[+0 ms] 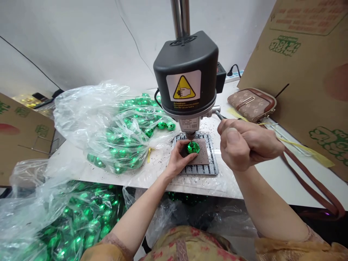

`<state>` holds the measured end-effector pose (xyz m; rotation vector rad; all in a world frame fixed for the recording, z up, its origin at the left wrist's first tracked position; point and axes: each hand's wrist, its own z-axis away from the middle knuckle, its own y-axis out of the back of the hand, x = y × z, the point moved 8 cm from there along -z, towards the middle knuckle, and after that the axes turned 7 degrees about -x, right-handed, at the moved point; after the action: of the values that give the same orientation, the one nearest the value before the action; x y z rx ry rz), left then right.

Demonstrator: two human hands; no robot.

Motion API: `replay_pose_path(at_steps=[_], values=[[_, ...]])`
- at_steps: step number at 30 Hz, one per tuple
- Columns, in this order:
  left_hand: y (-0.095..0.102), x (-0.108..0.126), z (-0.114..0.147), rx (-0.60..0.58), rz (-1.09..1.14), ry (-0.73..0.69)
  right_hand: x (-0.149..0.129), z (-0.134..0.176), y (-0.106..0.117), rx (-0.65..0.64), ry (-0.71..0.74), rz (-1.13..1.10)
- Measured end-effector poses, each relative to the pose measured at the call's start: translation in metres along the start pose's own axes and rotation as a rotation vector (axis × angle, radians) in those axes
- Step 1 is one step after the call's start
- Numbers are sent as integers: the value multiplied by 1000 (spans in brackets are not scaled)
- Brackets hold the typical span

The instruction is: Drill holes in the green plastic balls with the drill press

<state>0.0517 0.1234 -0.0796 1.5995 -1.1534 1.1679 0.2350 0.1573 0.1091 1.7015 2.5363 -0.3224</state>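
Observation:
My left hand is closed around the left side of a shiny green faceted bead, thumb in front and fingers behind. The bead rests on a brown square pad on the slotted metal base of a bench drill press. Right above the bead is the drill's chuck; the bit's tip is hard to make out. To the right of the drill's head, my right hand is wrapped in a fist round the end of the metal feed lever.
Left of the drill lies a clear plastic bag of green beads. Another bag of green beads is below the table's front edge. A patterned purse with a brown strap sits at right, before a cardboard box. Dark shavings litter the white table.

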Motion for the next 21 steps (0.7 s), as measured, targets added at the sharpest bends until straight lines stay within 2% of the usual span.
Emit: replay_pose_path(at_steps=[5, 10, 13, 15, 16, 17, 19, 21], values=[[0, -2, 1, 10, 9, 5, 0, 4, 1, -10, 71, -27], [2, -3, 2, 32, -14, 14, -4, 9, -2, -43, 51, -47], [0, -2, 1, 29, -28, 22, -2, -5, -1, 57, -79, -20], [0, 1, -1, 52, -54, 19, 6, -20, -2, 111, -228, -26], [1, 4, 0, 75, -80, 11, 7, -29, -2, 147, -246, -34], [3, 8, 1, 104, -120, -3, 12, -38, -2, 159, -303, -31], [8, 22, 12, 169, -239, -64, 18, -53, -7, 127, -329, -90], [9, 42, 34, 187, -386, -178, 23, -60, -9, 113, -339, -126]])
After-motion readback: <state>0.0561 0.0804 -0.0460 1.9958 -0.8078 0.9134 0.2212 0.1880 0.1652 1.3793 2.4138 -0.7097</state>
